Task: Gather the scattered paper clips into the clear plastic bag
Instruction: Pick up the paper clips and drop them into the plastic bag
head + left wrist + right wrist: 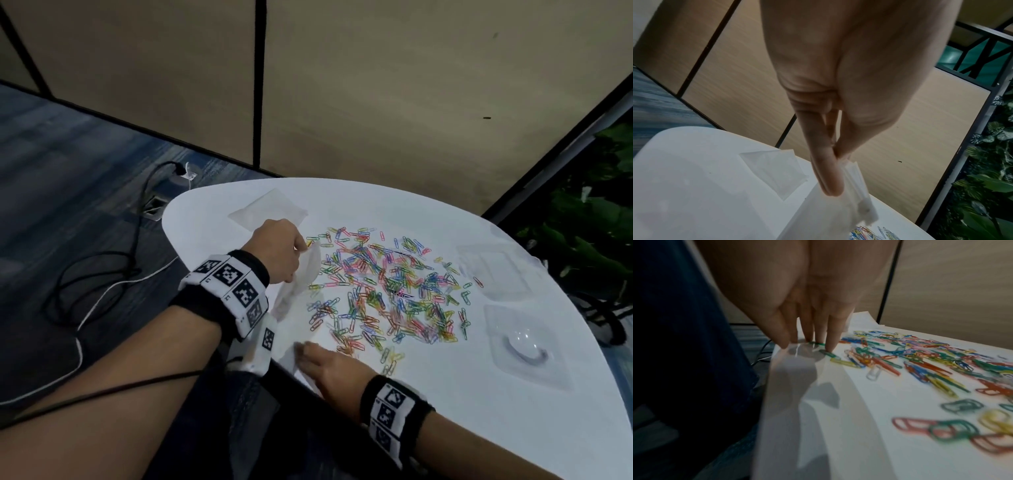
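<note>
Several coloured paper clips point(387, 287) lie scattered over the middle of the white table point(445, 411). My left hand point(291, 246) pinches the top edge of a clear plastic bag point(301, 277), which hangs down toward the table's near edge. In the left wrist view the thumb and fingers of the left hand point(838, 157) meet on the bag point(838, 211). My right hand point(308, 353) lies low at the near edge, fingers straight. Its fingertips point(830, 347) touch the bag's lower end point(797, 386) beside the nearest clips point(920, 361).
A second clear bag point(267, 209) lies flat at the table's far left. Two clear plastic trays point(493, 274) point(527, 346) sit on the right side. Cables point(102, 281) run over the floor to the left, and a plant point(589, 219) stands at the right.
</note>
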The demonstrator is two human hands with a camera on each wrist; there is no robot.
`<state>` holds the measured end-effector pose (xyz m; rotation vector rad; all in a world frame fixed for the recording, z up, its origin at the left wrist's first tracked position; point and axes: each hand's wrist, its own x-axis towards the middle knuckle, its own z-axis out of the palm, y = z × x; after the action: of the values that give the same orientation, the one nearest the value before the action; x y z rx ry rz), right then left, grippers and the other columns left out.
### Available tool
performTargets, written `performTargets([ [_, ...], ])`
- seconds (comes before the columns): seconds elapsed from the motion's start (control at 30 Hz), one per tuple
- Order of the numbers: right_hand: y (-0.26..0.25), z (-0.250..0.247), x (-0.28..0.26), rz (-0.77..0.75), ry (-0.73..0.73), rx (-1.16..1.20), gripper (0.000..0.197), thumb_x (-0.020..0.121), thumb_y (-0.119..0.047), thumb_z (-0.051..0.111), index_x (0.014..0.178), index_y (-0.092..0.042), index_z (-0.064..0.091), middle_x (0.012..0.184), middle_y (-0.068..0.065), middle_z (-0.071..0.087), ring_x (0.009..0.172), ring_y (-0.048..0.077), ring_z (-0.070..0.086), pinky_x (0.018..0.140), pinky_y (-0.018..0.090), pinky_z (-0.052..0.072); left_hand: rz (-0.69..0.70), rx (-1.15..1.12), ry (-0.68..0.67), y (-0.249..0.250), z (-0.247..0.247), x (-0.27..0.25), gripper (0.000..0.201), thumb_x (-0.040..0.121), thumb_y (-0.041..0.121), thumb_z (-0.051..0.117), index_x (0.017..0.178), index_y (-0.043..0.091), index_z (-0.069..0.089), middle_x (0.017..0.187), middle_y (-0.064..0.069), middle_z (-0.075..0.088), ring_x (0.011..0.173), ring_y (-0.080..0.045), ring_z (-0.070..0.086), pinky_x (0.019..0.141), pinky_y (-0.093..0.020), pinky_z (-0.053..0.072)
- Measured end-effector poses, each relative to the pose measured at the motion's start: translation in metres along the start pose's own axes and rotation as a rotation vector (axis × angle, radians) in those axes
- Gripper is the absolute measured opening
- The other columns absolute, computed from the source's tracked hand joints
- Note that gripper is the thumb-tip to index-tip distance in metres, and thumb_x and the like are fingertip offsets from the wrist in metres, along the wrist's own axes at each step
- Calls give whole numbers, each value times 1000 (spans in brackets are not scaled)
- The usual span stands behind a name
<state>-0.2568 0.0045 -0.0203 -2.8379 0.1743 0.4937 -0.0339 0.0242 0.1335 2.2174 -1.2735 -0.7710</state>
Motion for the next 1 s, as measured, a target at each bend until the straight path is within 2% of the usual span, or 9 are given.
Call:
performTargets([
  [0.1,10,8,-22,7,139,-226,56,80,-17,54,135,-5,54,145,12,49,128,26,54,98,38,51,-5,-12,-6,1,0,-2,25,95,0,56,114,6,71,87,-9,69,68,-24,76,75,-36,63],
  [0.23,36,10,-45,155,161,-338,63,77,-18,66,137,-10,48,147,11,46,132,38,47,100,55,45,20,26,-25,4,3,0,28,93,-1,57,116,7,72,107,-10,74,78,-25,76,77,-34,62],
  [0.4,54,5,-38,258,264,-147,50,67,-8,81,114,-12,67,126,8,64,106,31,66,73,33,60,29,55,-57,7,8,2,30,93,-1,55,116,7,72,106,-9,75,71,-23,75,75,-32,62],
  [0.57,68,-22,-29,431,152,-33,11,83,-8,66,89,-13,73,95,1,65,82,18,63,77,30,56,22,33,-71,9,11,2,28,95,1,53,114,8,72,103,-11,74,64,-22,75,67,-29,62],
  [0.63,75,-37,-33,585,233,136,17,86,-5,61,81,-13,76,87,1,71,76,16,65,77,28,57,24,46,-79,11,12,2,29,94,0,54,115,8,72,102,-11,75,67,-22,76,73,-33,63],
  [0.73,90,-65,-44,900,426,544,10,79,-11,76,85,-18,79,84,-2,74,74,14,70,70,19,55,40,67,-86,15,13,1,30,91,-3,58,116,7,72,105,-10,75,71,-22,72,78,-38,63],
  [0.8,96,-86,-51,988,543,975,18,75,-7,80,91,-13,77,90,6,76,77,18,73,76,25,59,48,87,-95,17,16,2,31,90,-4,61,116,7,72,106,-10,75,73,-24,69,80,-39,62],
  [0.9,81,-122,-50,835,712,1647,28,78,5,72,106,6,69,100,22,73,84,26,73,80,28,60,45,79,-108,20,21,3,28,90,-3,61,113,8,73,103,-10,75,70,-24,70,80,-39,62],
  [1.0,51,-148,-36,660,691,1913,30,83,3,68,112,6,64,105,18,73,96,23,72,78,22,59,42,57,-123,23,27,2,24,91,-2,57,107,6,73,92,-11,77,72,-23,75,80,-37,62],
])
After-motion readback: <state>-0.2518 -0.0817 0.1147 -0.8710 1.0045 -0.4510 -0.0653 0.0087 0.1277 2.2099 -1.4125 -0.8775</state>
